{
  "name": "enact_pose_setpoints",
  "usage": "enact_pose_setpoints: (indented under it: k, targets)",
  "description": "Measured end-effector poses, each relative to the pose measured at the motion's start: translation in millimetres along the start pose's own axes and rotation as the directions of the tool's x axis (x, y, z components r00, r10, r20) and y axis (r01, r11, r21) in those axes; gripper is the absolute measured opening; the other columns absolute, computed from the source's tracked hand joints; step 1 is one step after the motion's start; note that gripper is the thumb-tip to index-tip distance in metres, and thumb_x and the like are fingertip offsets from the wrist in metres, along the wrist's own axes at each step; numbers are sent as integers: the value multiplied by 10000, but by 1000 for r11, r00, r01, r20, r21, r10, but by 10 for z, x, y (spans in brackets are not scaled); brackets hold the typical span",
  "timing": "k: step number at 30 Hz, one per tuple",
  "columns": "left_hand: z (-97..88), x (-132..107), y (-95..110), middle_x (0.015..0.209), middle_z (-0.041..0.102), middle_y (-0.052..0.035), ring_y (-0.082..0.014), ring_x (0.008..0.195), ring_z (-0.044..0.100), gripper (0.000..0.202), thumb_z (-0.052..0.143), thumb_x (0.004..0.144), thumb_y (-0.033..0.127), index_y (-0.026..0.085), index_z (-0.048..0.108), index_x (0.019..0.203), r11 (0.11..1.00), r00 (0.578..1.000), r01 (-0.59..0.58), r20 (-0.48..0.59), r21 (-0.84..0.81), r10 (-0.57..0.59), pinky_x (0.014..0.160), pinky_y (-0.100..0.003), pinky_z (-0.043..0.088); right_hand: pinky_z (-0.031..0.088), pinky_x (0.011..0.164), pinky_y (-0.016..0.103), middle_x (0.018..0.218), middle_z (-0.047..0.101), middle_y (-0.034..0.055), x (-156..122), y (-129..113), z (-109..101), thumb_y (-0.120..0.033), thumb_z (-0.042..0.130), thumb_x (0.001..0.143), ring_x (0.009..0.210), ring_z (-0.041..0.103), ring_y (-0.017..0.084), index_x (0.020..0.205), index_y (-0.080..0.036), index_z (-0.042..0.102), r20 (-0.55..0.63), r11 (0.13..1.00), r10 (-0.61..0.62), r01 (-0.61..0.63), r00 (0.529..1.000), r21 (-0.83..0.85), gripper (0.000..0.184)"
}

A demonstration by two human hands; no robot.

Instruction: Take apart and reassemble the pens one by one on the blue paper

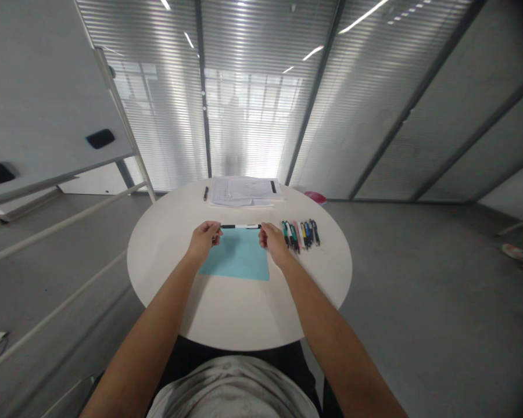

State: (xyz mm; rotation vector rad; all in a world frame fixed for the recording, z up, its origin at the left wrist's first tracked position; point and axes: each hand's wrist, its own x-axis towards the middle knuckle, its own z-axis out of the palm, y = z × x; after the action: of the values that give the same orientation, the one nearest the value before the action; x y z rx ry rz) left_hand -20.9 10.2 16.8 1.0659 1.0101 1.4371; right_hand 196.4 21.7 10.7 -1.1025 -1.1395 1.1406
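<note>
Left of a pale blue paper sheet (235, 262), flat on a round white counter (239, 328), a person's left hand (206, 239) had a closed grip on one end of a slim black-and-white pen (240, 226). The pen ran level along the sheet's far edge, held just above it. Past that edge, a single dark pen (206, 193) lay beside a stack of printed papers (244, 191). Right of the sheet, the right hand (273, 242) had the pen's other end in an equally closed grip, fingers curled around it, so both hands were occupied. Just beside that hand, a tight row of multicoloured pens (300, 235) lay on the counter, none of them picked up. One pen was up in the hands; the sheet showed no marks or folds that could be made out.
</note>
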Motion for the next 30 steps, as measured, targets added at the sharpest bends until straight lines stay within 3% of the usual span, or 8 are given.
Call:
enact_pose_setpoints:
  k: [15, 30]
  targets:
    - [26, -3, 33, 631, 573, 12, -63, 465, 469, 337, 726, 675, 438, 152, 565, 754, 1000, 1000, 19, -18, -8, -19, 472, -217, 375, 270, 364, 197, 475, 486, -79, 12, 12, -18, -428, 566, 727, 364, 407, 69, 732, -202, 495, -2, 999, -36, 36, 999, 25, 237]
    - [25, -20, 24, 649, 577, 7, -60, 480, 469, 351, 736, 670, 439, 143, 581, 780, 999, 999, 39, 3, 3, -39, 475, -214, 360, 370, 360, 209, 671, 588, -41, 3, -37, -24, -335, 586, 669, 387, 502, 83, 857, -194, 551, 35, 995, 30, -33, 999, 96, 237]
